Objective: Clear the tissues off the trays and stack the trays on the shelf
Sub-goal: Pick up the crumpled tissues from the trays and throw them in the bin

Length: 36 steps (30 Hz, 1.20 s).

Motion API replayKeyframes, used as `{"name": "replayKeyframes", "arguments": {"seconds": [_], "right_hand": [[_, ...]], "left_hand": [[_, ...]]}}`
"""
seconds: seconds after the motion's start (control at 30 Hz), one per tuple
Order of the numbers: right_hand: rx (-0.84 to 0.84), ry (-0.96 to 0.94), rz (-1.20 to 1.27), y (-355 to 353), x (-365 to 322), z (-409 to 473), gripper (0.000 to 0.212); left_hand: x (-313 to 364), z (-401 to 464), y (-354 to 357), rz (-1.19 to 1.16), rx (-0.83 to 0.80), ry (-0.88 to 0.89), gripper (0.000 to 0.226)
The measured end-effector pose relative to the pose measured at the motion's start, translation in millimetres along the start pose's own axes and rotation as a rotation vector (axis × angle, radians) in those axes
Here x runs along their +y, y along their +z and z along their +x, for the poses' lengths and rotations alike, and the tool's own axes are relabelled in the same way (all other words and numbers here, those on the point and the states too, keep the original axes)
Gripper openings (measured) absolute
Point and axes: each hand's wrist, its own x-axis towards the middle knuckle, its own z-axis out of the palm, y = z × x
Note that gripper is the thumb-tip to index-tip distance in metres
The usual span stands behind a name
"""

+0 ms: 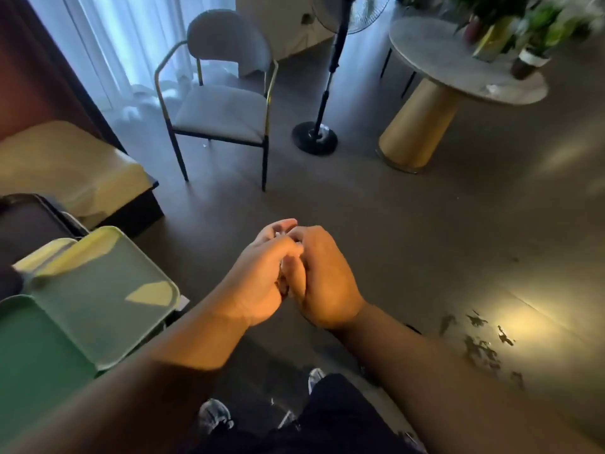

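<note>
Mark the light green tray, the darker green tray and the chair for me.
light green tray [98, 309]: head view, bare flat bottom.
darker green tray [36, 358]: head view, flat bottom.
chair [222, 111]: head view, seat cushion.

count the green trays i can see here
3 trays, all at the left: a pale one nearest the hands, a darker one at the lower left edge, another peeking out behind. More may be hidden.

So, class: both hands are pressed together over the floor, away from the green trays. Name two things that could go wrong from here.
1. The left hand and right hand seem to squeeze something small and pale between them; it is mostly hidden, and with so loose a hold it could drop to the floor.
2. The pale green tray juts past its support near the left forearm, so a careless swing might knock it off.
</note>
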Motion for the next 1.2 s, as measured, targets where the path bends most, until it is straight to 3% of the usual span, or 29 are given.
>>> {"name": "replayKeyframes", "arguments": {"seconds": [0.1,0.2,0.33,0.43,0.5,0.63,0.73,0.83,0.97,1.07,1.2], "right_hand": [[0.092,0.053,-0.077,-16.8,30.7,-40.2,0.037],[0.171,0.095,-0.105,-44.7,104.3,-102.2,0.035],[-0.022,0.361,-0.109,-79.5,221.8,-185.1,0.031],[-0.113,0.512,-0.150,-97.0,292.3,-250.5,0.031],[-0.103,0.633,-0.185,-102.1,330.2,-290.0,0.039],[-0.022,0.880,-0.229,-84.0,406.4,-355.4,0.022],[0.054,1.014,-0.249,-53.4,460.1,-398.1,0.024],[0.138,1.047,-0.252,-14.8,510.1,-434.1,0.027],[0.102,1.063,-0.096,44.0,595.6,-467.7,0.042],[0.085,1.068,-0.087,47.4,614.9,-466.4,0.036],[0.209,1.194,-0.192,34.2,649.1,-471.7,0.039]], "left_hand": [[-36.4,28.0,29.1,0.012,0.001,-0.031,0.049],[-104.2,70.4,82.6,0.134,-0.054,-0.137,0.057],[-223.6,129.9,139.1,0.145,-0.077,-0.383,0.053],[-311.2,163.0,165.0,0.227,-0.137,-0.561,0.035],[-363.4,186.0,178.7,0.292,-0.182,-0.647,0.027],[-460.1,237.2,190.3,0.449,-0.237,-0.753,0.024],[-531.2,274.8,180.3,0.603,-0.263,-0.775,0.017],[-592.8,307.5,158.5,0.579,-0.257,-0.773,0.019],[-678.2,362.8,109.6,0.575,-0.182,-0.632,0.030],[-692.4,373.7,95.6,0.561,-0.235,-0.606,0.034],[-693.1,388.6,88.7,0.611,-0.245,-0.573,0.040]]}}
